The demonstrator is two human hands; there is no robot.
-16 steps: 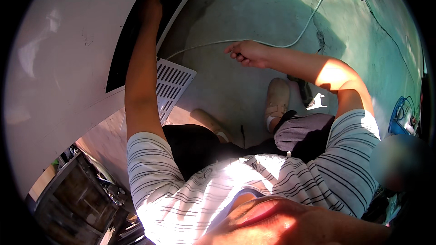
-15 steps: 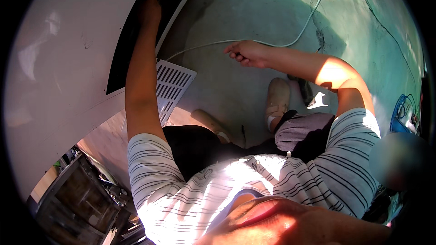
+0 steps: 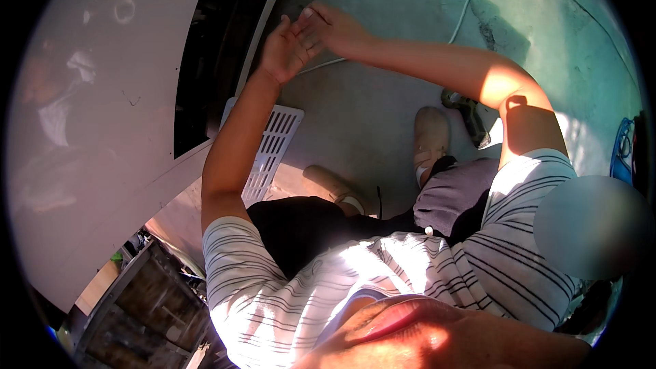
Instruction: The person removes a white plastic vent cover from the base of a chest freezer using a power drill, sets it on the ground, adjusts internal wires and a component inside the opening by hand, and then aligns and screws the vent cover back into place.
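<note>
My left hand [image 3: 282,55] is raised in front of the large white cabinet [image 3: 116,89], palm turned up and fingers mostly stretched. Over its palm and fingers lies my right hand [image 3: 335,31], fingers bent inward and touching the left hand. Whatever may be between its fingertips is too small or hidden to make out. Just left of my hands is the cabinet's dark rectangular opening [image 3: 219,48]. Below my left forearm a white slotted panel [image 3: 273,143] leans by the cabinet's lower edge, partly covered by the arm.
A dark hand tool, perhaps a power drill [image 3: 468,117], lies on the floor beside my right shoe [image 3: 430,138]. A pale cable [image 3: 467,7] crosses the floor behind my hands. At lower left stands a worn brown metal-framed piece [image 3: 143,307]. Something blue [image 3: 622,150] sits at the far right.
My left hand has come out of the cabinet opening and turned palm up. My right hand has moved left and away from me to meet it. The view has shifted slightly.
</note>
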